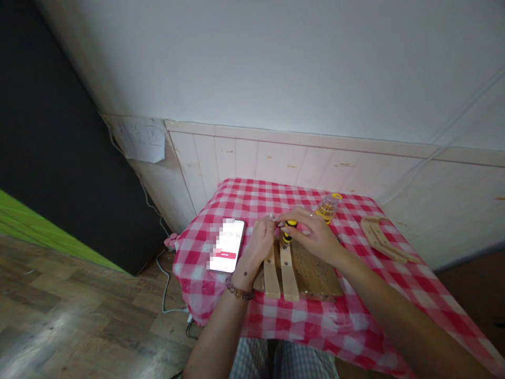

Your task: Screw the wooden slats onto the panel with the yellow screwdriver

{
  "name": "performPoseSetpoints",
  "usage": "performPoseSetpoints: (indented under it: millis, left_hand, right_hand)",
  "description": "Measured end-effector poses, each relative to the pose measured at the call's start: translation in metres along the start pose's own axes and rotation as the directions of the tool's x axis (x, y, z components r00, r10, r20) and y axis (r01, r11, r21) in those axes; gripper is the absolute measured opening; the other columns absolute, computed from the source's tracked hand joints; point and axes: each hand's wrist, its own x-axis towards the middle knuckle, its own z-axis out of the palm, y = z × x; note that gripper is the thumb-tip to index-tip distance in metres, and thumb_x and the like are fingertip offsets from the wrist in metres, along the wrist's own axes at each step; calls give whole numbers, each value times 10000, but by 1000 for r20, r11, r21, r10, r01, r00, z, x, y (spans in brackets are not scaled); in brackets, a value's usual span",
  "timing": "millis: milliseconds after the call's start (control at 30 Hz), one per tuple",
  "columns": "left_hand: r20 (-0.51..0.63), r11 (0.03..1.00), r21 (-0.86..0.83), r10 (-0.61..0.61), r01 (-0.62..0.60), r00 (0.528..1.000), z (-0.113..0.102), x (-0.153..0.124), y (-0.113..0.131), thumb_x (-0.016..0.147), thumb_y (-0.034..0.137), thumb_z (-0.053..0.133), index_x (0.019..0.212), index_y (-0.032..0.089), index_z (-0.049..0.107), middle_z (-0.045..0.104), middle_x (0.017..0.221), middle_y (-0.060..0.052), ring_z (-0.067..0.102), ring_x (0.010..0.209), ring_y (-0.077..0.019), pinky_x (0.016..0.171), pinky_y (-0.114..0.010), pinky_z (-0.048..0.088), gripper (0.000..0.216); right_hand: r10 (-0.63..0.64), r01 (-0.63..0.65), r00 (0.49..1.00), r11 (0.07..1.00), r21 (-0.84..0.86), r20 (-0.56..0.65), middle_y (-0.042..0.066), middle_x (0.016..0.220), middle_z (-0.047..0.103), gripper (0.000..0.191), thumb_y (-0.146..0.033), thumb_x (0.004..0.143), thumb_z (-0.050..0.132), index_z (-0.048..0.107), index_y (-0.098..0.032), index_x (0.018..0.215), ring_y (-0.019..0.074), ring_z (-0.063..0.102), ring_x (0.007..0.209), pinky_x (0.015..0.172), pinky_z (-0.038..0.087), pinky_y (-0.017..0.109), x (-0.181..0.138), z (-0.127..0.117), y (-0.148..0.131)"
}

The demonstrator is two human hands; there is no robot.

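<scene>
My right hand (pixel 311 234) is closed round a short yellow-and-black screwdriver (pixel 291 227), its thumb and fingers on the handle. The screwdriver stands nearly upright, tip down over the right of two pale wooden strips (pixel 291 281). The left strip (pixel 272 281) lies alongside it, and dark round spots show on both. Under the strips is a brown, pitted board (pixel 317 271). My left hand (pixel 262 239) is closed at the far end of the left strip, its fingertips close to those of my right hand. What it pinches, if anything, is too small to make out.
A lit phone (pixel 226 247) lies left of my left hand. Behind my right hand is a clear container with yellow parts (pixel 326 209). Curved wooden pieces (pixel 381 239) lie at the right on the red-and-white checked tablecloth (pixel 252 197). A white cable (pixel 163 295) hangs at the left.
</scene>
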Motion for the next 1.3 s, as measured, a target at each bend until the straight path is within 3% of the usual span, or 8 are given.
performPoseSetpoints:
  millis: [200, 333, 533, 667, 867, 967, 1133, 1300]
  left_hand:
    - [-8, 1000, -18, -6, 6, 1000, 1, 0, 3, 1070, 371, 276, 833, 186, 671, 731, 833, -84, 677, 810, -229, 787, -353, 544, 497]
    - [19, 998, -58, 3, -2, 1000, 0, -3, 9, 1091, 414, 211, 899, 187, 708, 753, 924, -82, 697, 921, -217, 853, -333, 549, 580]
    - [11, 998, -52, -18, 19, 1000, -2, -8, 13, 1091, 443, 227, 935, 188, 710, 751, 972, -81, 685, 952, -223, 874, -342, 541, 568]
    - [5, 999, -33, -20, 20, 1000, -1, -8, 9, 1090, 447, 229, 922, 189, 693, 741, 944, -80, 674, 924, -228, 857, -353, 535, 557]
    - [17, 999, -26, 19, -19, 1000, 1, -1, 4, 1086, 448, 226, 851, 200, 681, 734, 880, -82, 677, 835, -224, 779, -337, 547, 569]
    - [20, 999, -37, 41, -40, 999, 2, 0, 4, 1087, 450, 210, 877, 191, 699, 742, 883, -87, 690, 845, -227, 776, -335, 551, 591]
    - [46, 995, -46, 90, -88, 995, 0, 1, 5, 1080, 471, 208, 860, 187, 734, 755, 877, -82, 700, 859, -231, 799, -344, 548, 637]
    - [93, 985, -50, 169, -165, 981, -2, 2, 6, 983, 537, 512, 871, 171, 752, 753, 850, -83, 693, 826, -252, 787, -359, 542, 451]
  right_hand:
    - [-124, 196, 974, 885, -423, 192, 131, 1113, 766, 426, -268, 1059, 300, 638, -166, 1298, 242, 713, 975, 810, 558, 378, 2, -21, -12]
    - [-92, 272, 948, 728, -629, 304, 109, 1022, 778, 372, -210, 1023, 409, 612, -170, 1331, 228, 711, 866, 718, 512, 334, 7, -37, -21]
    - [-21, 333, 910, 633, -699, 415, 38, 799, 739, 152, -276, 979, 574, 713, -221, 1002, 184, 644, 678, 576, 347, 281, 21, -54, -34]
    - [-19, 308, 931, 582, -753, 366, 49, 680, 703, 354, -470, 987, 535, 737, -211, 854, 180, 595, 617, 549, 277, 289, 26, -47, -38]
    - [154, 94, 967, 524, -847, 203, 72, 521, 662, 632, -529, 1007, 393, 702, -194, 569, 175, 543, 499, 528, 216, 319, 30, -29, -37]
    - [207, 19, 969, 477, -878, 134, 82, 534, 681, 626, -524, 1000, 396, 697, -191, 564, 183, 553, 493, 521, 182, 321, 31, -27, -37]
    - [236, -39, 968, 490, -871, 89, 80, 551, 698, 565, -469, 1002, 406, 726, -192, 628, 178, 555, 495, 517, 174, 314, 27, -26, -36]
    - [283, -96, 958, 470, -877, 47, 122, 533, 688, 667, -546, 1010, 371, 710, -167, 577, 211, 573, 484, 515, 219, 307, 25, -23, -37]
